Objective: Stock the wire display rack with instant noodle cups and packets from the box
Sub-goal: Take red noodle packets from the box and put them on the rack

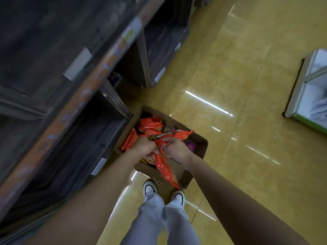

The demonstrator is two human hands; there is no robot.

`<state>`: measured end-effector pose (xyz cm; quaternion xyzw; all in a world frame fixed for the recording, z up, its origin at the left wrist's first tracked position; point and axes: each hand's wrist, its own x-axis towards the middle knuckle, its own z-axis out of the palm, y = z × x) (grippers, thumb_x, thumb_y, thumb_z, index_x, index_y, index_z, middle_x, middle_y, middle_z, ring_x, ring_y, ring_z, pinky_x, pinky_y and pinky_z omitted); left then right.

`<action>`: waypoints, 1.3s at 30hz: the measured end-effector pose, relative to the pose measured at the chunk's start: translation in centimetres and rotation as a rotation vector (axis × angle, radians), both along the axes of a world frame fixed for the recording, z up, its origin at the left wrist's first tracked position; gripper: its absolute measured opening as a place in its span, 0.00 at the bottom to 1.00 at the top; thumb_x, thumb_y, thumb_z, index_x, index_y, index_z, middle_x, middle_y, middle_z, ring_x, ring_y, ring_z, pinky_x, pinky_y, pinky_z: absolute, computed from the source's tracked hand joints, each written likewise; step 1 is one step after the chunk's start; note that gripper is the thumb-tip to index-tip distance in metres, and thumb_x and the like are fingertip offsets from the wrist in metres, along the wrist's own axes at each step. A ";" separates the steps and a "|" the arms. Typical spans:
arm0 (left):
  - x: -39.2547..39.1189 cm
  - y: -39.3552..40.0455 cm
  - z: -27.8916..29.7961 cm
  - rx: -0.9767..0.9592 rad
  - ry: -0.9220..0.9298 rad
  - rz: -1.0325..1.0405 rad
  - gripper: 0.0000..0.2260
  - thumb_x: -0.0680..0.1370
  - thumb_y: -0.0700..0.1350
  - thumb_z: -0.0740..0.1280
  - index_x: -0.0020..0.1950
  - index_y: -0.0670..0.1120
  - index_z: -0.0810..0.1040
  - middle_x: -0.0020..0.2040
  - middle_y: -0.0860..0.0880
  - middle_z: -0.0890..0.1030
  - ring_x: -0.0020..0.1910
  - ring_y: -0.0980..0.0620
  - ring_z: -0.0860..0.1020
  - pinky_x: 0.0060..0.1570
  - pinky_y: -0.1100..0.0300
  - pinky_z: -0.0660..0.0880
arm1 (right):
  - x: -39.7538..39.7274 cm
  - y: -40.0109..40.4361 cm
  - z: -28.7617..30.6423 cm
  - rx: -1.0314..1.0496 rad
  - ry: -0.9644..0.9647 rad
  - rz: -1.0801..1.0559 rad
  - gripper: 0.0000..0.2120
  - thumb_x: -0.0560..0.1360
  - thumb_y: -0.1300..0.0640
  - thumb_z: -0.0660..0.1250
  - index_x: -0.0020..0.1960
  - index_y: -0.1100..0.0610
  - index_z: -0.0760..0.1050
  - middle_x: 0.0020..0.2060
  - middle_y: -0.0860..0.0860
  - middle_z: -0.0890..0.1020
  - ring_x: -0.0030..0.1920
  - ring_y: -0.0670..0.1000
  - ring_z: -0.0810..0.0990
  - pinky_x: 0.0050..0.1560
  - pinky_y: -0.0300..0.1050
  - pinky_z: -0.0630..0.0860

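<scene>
A cardboard box point(201, 147) stands on the floor in front of my feet, filled with red-orange noodle packets point(150, 125). Both hands are over the box. My left hand point(144, 147) and my right hand point(176, 150) grip red-orange packets: one packet point(178, 135) lies across above my knuckles, another point(166, 170) hangs down between my hands. Which hand holds which packet is hard to tell. The dark display rack point(74, 110) rises at my left, blurred.
The rack's lower shelves point(159, 43) run along the left with white price tags on their edges. Glossy yellow floor tiles point(238, 85) spread to the right. A chest freezer point(311, 92) stands at the right edge. My shoes point(150, 187) are just behind the box.
</scene>
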<state>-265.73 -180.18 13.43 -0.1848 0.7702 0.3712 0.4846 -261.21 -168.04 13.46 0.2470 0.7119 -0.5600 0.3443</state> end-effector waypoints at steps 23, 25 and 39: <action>-5.0 0.4 37.3 0.435 0.646 0.301 0.07 0.79 0.40 0.62 0.46 0.40 0.79 0.36 0.46 0.81 0.31 0.54 0.79 0.33 0.66 0.76 | -7.2 6.1 35.4 0.388 0.695 0.646 0.06 0.73 0.66 0.63 0.45 0.61 0.78 0.40 0.55 0.79 0.42 0.51 0.76 0.45 0.44 0.71; -4.2 2.1 38.1 0.401 0.670 0.269 0.06 0.78 0.41 0.63 0.48 0.41 0.78 0.41 0.45 0.80 0.38 0.52 0.78 0.42 0.62 0.76 | -6.2 8.3 37.9 0.273 0.701 0.631 0.06 0.73 0.68 0.62 0.48 0.67 0.76 0.41 0.56 0.78 0.43 0.52 0.76 0.47 0.46 0.72; 10.3 6.8 39.0 0.668 0.452 0.613 0.21 0.77 0.51 0.60 0.29 0.44 0.83 0.33 0.45 0.83 0.33 0.48 0.81 0.39 0.56 0.79 | -1.7 13.5 47.6 -0.415 0.728 0.535 0.14 0.70 0.71 0.54 0.33 0.57 0.72 0.33 0.55 0.73 0.36 0.51 0.73 0.40 0.45 0.70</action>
